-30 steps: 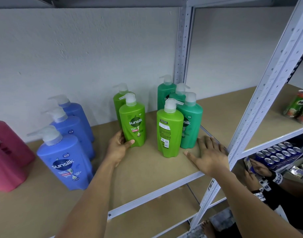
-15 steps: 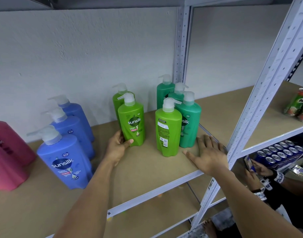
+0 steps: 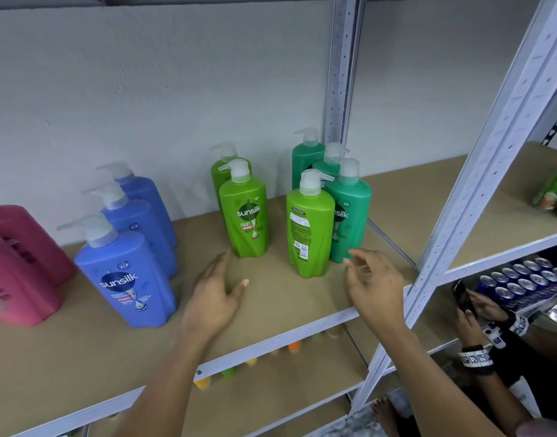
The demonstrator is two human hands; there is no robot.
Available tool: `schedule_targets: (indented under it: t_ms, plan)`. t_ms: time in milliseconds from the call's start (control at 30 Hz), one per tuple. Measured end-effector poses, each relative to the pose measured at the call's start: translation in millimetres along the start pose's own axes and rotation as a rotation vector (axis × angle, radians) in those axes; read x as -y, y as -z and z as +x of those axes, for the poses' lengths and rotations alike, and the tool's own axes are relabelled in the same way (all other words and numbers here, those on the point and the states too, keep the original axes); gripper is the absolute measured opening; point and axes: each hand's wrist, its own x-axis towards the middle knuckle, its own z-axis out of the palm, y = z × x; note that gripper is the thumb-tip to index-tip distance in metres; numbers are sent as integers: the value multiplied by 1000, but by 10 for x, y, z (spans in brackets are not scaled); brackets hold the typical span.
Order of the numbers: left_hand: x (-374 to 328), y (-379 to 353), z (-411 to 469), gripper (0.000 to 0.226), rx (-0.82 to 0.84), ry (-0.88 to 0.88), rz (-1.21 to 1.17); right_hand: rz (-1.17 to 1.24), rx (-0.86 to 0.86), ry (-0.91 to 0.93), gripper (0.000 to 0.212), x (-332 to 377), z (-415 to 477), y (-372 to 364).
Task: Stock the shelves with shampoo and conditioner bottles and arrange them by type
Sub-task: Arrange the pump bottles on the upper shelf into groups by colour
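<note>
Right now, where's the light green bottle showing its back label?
Head view, right of centre: the backward light green bottle stands in front of the teal bottles, right of the front-facing light green bottle, just beyond the right hand.

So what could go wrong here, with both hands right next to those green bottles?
The right hand hovers beside the back-facing lime bottle. A careless nudge might tip that tall bottle into the teal bottle behind it. It also stands in front of the teal ones, apart from the other lime bottle near the left hand. If left there, the types would probably end up mixed.
</note>
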Motion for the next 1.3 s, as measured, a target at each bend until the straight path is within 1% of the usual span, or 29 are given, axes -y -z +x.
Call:
schedule_targets:
  t_ms: [33, 100, 133, 200, 333, 400, 467, 567, 633, 667, 700, 733, 833, 867, 900, 933, 1000, 1067, 1167, 1300]
  plan:
    - [-7, 22, -119, 77, 23, -26, 116, 107, 37, -54, 32, 95, 10, -41]
    - [-13, 65, -297, 84, 62, -62, 285, 295, 195, -191, 53, 256, 92, -124]
    - [-7, 83, -356, 86, 73, -80, 325, 347, 269, -235, 61, 295, 137, -180]
    - [-6, 124, -432, 88, 109, -96, 362, 373, 350, -242, 65, 313, 201, -309]
    - [50, 152, -481, 96, 229, -114, 444, 255, 297, -208, 76, 340, 217, -456]
    - [56, 177, -476, 90, 277, -116, 458, 198, 268, -177, 79, 401, 179, -493]
    - [57, 207, -475, 85, 304, -120, 464, 220, 249, -143, 81, 457, 129, -529]
    - [88, 218, -516, 82, 297, -132, 459, 265, 253, -105, 78, 550, 25, -568]
    - [107, 225, -562, 79, 284, -134, 461, 299, 295, -105, 75, 589, -6, -575]
    - [117, 226, -582, 76, 281, -133, 469, 330, 349, -128, 74, 594, 6, -566]
    - [121, 227, -597, 75, 277, -132, 475, 396, 425, -174, 73, 587, 44, -546]
    - [120, 231, -609, 76, 274, -132, 478, 512, 515, -239, 71, 573, 107, -514]
    - [113, 233, -615, 74, 273, -124, 467, 1000, 754, -470, 69, 448, 347, -450]
    - [114, 231, -613, 73, 271, -121, 460, 1104, 833, -520, 71, 401, 416, -446]
    - [118, 228, -614, 72, 266, -122, 452, 1150, 913, -539, 76, 357, 464, -457]
    - [118, 229, -616, 71, 260, -124, 443, 1143, 986, -531, 82, 326, 499, -469]
    - [125, 228, -621, 69, 250, -127, 419, 1070, 1096, -504, 101, 296, 528, -502]
    - [125, 236, -622, 68, 248, -125, 406, 987, 1148, -484, 110, 307, 537, -527]
    - [107, 242, -617, 68, 252, -125, 397, 906, 1137, -440, 110, 329, 514, -549]
    - [120, 238, -623, 68, 247, -128, 402, 791, 1076, -371, 110, 378, 432, -565]
